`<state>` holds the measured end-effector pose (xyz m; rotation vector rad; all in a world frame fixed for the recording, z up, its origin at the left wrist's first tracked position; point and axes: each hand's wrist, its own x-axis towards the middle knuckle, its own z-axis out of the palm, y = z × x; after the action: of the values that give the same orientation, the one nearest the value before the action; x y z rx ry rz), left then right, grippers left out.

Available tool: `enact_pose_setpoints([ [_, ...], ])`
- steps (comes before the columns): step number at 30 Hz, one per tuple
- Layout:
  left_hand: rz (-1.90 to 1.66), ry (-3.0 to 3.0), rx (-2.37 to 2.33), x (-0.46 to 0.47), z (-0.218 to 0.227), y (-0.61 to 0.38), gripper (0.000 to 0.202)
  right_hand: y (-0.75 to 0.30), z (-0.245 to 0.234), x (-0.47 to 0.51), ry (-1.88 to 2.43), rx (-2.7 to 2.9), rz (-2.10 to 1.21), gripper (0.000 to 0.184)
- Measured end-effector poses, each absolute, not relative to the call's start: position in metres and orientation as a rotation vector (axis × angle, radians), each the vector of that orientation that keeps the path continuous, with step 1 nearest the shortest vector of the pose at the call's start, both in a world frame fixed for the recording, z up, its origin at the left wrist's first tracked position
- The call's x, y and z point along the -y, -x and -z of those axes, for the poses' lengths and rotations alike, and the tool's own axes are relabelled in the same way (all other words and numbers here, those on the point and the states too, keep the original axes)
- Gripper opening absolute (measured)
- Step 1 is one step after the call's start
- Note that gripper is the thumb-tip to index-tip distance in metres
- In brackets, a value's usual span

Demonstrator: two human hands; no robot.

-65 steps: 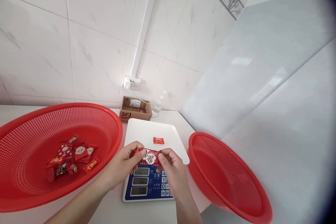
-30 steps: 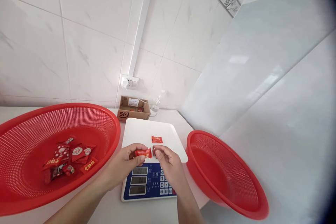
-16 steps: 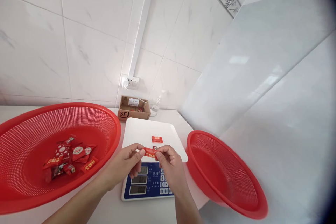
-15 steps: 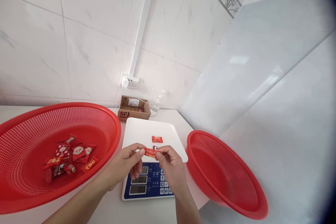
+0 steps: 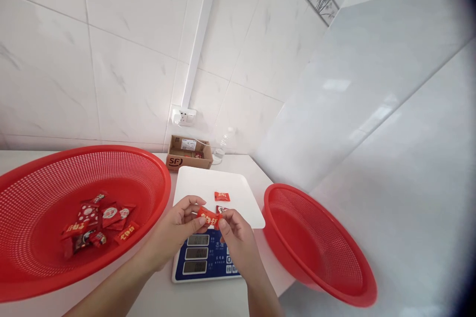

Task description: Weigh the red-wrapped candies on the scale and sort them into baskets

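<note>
Both my hands pinch one small red candy packet [image 5: 208, 216] just above the front edge of the white scale platter [image 5: 208, 185]. My left hand [image 5: 174, 230] grips its left end with thumb and fingers closed. My right hand [image 5: 236, 240] grips its right end, and another red-and-white wrapper [image 5: 222, 209] shows just behind those fingers. One more red candy [image 5: 222, 196] lies alone on the platter. The scale's blue panel [image 5: 203, 260] with its displays sits under my hands.
A large red mesh basket [image 5: 44, 178] on the left holds several red candy packets [image 5: 98, 223]. A second red basket [image 5: 316, 247] stands at the right. At the back wall are a small cardboard box [image 5: 189, 158], a clear bottle [image 5: 222, 147] and a wall socket [image 5: 183, 116].
The larger red-and-white packet that my hands held at first is replaced by a small red candy. My hands have drawn slightly closer to me and the candy has tilted.
</note>
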<state>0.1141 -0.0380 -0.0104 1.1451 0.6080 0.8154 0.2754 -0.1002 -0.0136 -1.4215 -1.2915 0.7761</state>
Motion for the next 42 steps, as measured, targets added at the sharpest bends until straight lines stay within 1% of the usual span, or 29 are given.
enact_pose_setpoints([
  [6, -0.764, -1.21, -0.618, 0.039, 0.008, -0.114, 0.037, -0.272, 0.014, 0.101, 1.447, 1.329, -0.792, 0.042],
  [9, -0.763, -1.24, -0.629, 0.038, 0.008, -0.114, 0.038, -0.271, 0.014, 0.102, 1.455, 1.35, -0.768, 0.043],
  [12, -0.793, -1.273, -0.629, 0.038, 0.009, -0.114, 0.038, -0.271, 0.014, 0.103, 1.441, 1.366, -0.758, 0.044],
  [19, -0.905, -1.355, -0.651, 0.042, 0.011, -0.116, 0.03, -0.268, 0.013, 0.106, 1.449, 1.303, -0.758, 0.048],
  [25, -0.837, -1.415, -0.629, 0.041, 0.009, -0.112, 0.028, -0.269, 0.016, 0.108, 1.41, 1.236, -0.932, 0.049],
  [30, -0.754, -1.472, -0.612, 0.042, 0.009, -0.11, 0.025, -0.275, 0.019, 0.11, 1.399, 1.239, -0.908, 0.046],
  [34, -0.768, -1.489, -0.633, 0.043, 0.01, -0.112, 0.025, -0.275, 0.019, 0.112, 1.413, 1.229, -0.84, 0.047],
  [39, -0.8, -1.486, -0.636, 0.042, 0.01, -0.115, 0.027, -0.273, 0.017, 0.113, 1.347, 1.154, -1.028, 0.041],
  [42, -0.804, -1.497, -0.639, 0.041, 0.012, -0.114, 0.026, -0.274, 0.015, 0.113, 1.316, 1.131, -1.055, 0.034],
])
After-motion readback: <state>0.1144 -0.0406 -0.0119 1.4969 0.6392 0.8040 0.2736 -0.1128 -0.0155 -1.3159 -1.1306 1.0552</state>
